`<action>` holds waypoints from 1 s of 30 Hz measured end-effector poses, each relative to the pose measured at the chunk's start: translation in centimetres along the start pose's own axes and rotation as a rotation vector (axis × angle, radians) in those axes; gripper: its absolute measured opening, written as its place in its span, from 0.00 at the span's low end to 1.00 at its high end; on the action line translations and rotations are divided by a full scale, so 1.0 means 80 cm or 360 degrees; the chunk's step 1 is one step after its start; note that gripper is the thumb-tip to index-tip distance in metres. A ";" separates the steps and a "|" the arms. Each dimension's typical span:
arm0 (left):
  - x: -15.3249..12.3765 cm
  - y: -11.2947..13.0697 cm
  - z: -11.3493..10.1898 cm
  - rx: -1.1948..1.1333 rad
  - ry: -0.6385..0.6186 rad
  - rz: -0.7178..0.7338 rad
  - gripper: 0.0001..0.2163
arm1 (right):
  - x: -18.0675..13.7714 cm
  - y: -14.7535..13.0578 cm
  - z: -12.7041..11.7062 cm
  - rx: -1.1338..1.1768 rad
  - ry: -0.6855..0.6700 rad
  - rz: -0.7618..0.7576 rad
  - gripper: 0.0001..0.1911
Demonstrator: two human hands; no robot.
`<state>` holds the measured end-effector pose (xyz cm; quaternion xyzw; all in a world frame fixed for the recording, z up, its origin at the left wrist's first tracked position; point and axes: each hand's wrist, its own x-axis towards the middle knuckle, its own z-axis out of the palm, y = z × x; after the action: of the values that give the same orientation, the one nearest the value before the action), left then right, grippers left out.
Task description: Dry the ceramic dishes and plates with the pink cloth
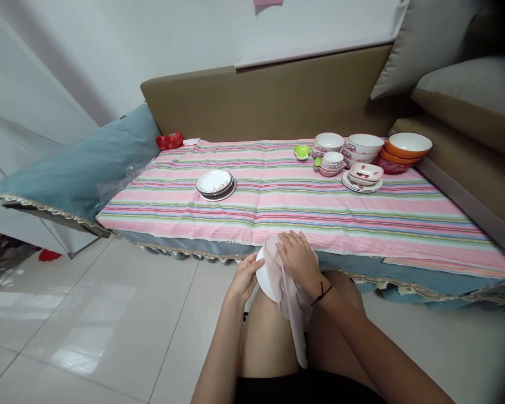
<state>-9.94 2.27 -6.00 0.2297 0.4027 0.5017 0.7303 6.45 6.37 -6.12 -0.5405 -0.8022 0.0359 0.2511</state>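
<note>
My left hand (244,276) grips the left edge of a white plate (266,282), thumb on its face. A pale pink cloth (287,292) covers the right part of that plate and hangs down over my lap. My right hand (297,255) presses on the cloth from above, its fingers bent over it against the plate. Beyond my hands, a stack of plates (214,182) sits on the striped cover (273,202); the top one is white with a small pattern near its rim.
White bowls (364,142), orange bowls (409,145), small white bowls (332,160), a green leaf-shaped dish (302,151) and a pink dish on plates (365,173) stand at the back right. A red package (169,141) lies back left. Cushions (471,90) lean at right.
</note>
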 end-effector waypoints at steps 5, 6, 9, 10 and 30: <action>-0.002 0.001 0.006 0.0092 0.0073 0.0048 0.18 | 0.008 0.011 -0.008 -0.0054 0.0023 -0.0006 0.18; -0.002 0.001 0.007 0.0098 0.0088 0.0050 0.18 | 0.008 0.008 -0.009 -0.0058 0.0017 -0.0020 0.17; -0.004 0.000 0.011 0.0067 0.0117 0.0053 0.18 | 0.009 -0.005 -0.009 -0.0046 -0.0005 -0.0051 0.16; -0.005 0.000 0.013 0.0022 0.0123 0.0062 0.18 | 0.009 -0.010 -0.008 -0.0039 -0.0007 -0.0056 0.16; 0.009 -0.006 -0.021 -0.0775 -0.0111 -0.0402 0.31 | -0.038 -0.042 -0.021 0.0278 -0.0474 -0.0986 0.22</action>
<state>-10.97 2.65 -7.58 0.0126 0.2702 0.4805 0.8343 5.19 1.92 -4.65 -0.2367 -0.9498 0.1051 0.1757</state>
